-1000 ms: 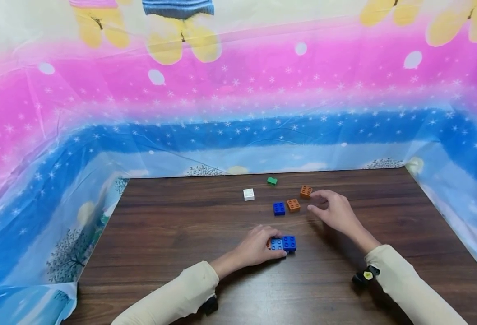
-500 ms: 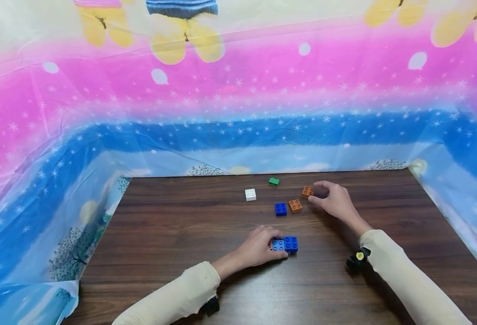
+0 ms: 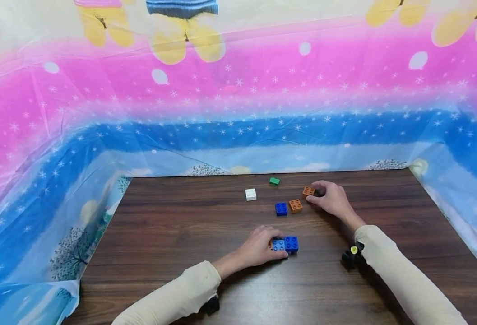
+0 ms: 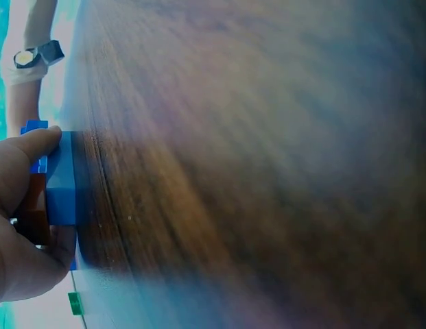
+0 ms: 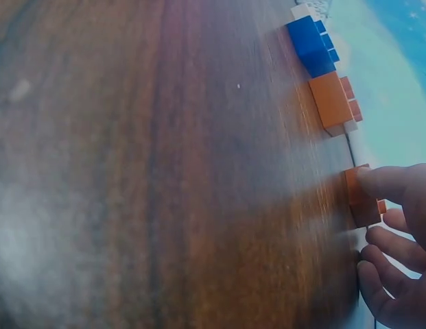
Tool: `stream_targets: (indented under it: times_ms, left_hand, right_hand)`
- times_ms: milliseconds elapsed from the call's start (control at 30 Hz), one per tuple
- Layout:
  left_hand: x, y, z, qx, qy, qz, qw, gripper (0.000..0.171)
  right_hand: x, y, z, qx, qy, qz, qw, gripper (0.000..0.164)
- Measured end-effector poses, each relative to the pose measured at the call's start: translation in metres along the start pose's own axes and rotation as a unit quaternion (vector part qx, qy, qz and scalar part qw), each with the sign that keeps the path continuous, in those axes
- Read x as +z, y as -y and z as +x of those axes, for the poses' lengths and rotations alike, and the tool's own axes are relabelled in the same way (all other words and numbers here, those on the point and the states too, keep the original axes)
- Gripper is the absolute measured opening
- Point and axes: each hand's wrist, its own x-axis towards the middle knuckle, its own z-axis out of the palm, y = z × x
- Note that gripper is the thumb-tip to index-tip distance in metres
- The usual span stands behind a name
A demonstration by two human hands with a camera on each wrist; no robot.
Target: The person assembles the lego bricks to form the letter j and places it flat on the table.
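My left hand [image 3: 260,246] grips a joined group of toy building bricks near the middle of the table. A light blue brick [image 4: 60,185], a dark blue brick [image 3: 291,243] and an orange brick [image 4: 34,212] show in it; the fingers hide part. Farther back, my right hand [image 3: 333,198] pinches a separate orange brick [image 3: 308,192] between thumb and forefinger. That brick [image 5: 363,199] sits on the table, its studs facing up. Just left of it lie another orange brick [image 3: 295,206] and a dark blue brick [image 3: 280,209], close together.
A white brick [image 3: 250,194] and a small green brick [image 3: 274,181] lie farther back on the brown wooden table [image 3: 173,216]. A patterned cloth [image 3: 238,131] hangs behind the table and along its sides.
My right hand has moved in over the far orange brick and closed thumb and forefinger on it. The left hand keeps its grip on the joined bricks. The view has shifted slightly.
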Motion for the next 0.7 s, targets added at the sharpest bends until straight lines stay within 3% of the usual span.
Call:
stream_targets:
  times_ms: [700]
  left_hand:
    - [0.0000,-0.0008,0.0005,0.000,0.001,-0.008,1.0000,0.045]
  right_hand:
    - [0.0019,0.0012,0.0018,0.002,0.006,-0.016,1.000,0.041]
